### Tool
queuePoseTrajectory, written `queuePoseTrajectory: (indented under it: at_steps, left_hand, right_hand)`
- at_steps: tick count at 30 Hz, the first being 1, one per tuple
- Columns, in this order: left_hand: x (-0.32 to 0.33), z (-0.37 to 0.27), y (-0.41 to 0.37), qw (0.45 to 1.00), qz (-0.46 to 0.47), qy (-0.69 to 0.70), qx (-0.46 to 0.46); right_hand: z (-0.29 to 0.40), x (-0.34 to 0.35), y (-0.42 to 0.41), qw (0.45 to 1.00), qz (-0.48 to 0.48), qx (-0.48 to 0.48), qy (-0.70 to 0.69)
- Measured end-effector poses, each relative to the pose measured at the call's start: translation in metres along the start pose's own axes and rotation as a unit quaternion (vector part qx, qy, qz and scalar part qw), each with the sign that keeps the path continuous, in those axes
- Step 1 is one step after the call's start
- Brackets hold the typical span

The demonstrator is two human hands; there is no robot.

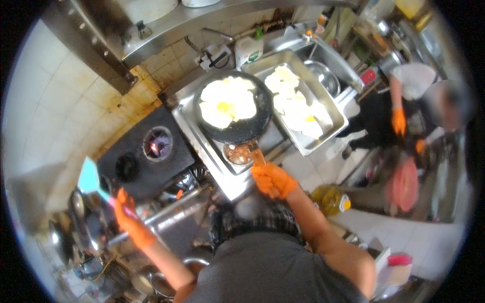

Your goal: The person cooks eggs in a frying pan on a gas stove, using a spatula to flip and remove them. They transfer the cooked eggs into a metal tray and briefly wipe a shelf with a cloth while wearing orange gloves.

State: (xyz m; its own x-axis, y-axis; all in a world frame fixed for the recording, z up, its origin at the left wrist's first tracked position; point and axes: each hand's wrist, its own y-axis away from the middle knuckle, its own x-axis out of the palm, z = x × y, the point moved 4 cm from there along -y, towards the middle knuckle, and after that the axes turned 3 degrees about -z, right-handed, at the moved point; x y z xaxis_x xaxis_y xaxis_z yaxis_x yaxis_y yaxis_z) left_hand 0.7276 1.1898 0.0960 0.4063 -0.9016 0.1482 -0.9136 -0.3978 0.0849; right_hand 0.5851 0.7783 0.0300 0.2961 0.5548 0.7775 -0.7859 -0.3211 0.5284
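My right hand [273, 181], in an orange glove, grips the wooden handle [259, 156] of a black frying pan [235, 132]. White egg with a yellow yolk patch [227, 102] lies in the pan, which is held over the steel counter beside a deep rectangular steel tray [303, 148]. Several cooked eggs [297, 108] lie in that tray. My left hand [132, 219], gloved in orange too, holds a turquoise spatula [89, 176] by its pink handle, out to the left of the stove. Below the pan's edge, a bowl of brown eggshells or eggs [238, 153] is partly hidden.
A lit burner [157, 144] glows on the black stove [130, 151]. Behind the tray are a white jug [249, 51] and a sink with a steel bowl [322, 77]. An oil bottle [329, 200] stands by my right arm. A co-worker [413, 81] in orange gloves is at right.
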Motion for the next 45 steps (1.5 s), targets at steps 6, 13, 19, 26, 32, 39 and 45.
queuePoseTrajectory:
  at_steps: [6, 13, 19, 26, 32, 39, 45]
  left_hand:
    - [0.015, 0.014, 0.044, 0.997, -0.044, -0.033, -0.051]
    - [0.043, 0.014, 0.072, 0.997, -0.066, 0.003, -0.029]
    - [0.029, 0.055, 0.071, 0.993, -0.061, 0.059, -0.087]
    - [0.023, 0.046, 0.075, 0.988, -0.062, 0.069, -0.123]
    - [-0.006, 0.075, 0.072, 0.98, -0.052, 0.073, -0.175]
    - [-0.014, 0.115, 0.059, 0.971, -0.04, 0.085, -0.222]
    - [-0.004, 0.153, 0.039, 0.954, -0.106, 0.049, -0.277]
  right_hand:
    - [0.023, -0.021, 0.023, 0.993, -0.062, -0.009, 0.096]
    - [0.02, -0.027, 0.011, 0.999, 0.011, 0.018, 0.038]
    - [-0.011, 0.005, -0.059, 0.986, -0.014, 0.103, 0.13]
    - [-0.078, 0.036, -0.172, 0.973, 0.059, 0.158, 0.159]
    - [-0.12, 0.07, -0.238, 0.97, 0.057, 0.132, 0.194]
    - [-0.138, 0.07, -0.274, 0.963, 0.008, 0.128, 0.238]
    - [-0.123, 0.059, -0.258, 0.957, -0.061, 0.101, 0.264]
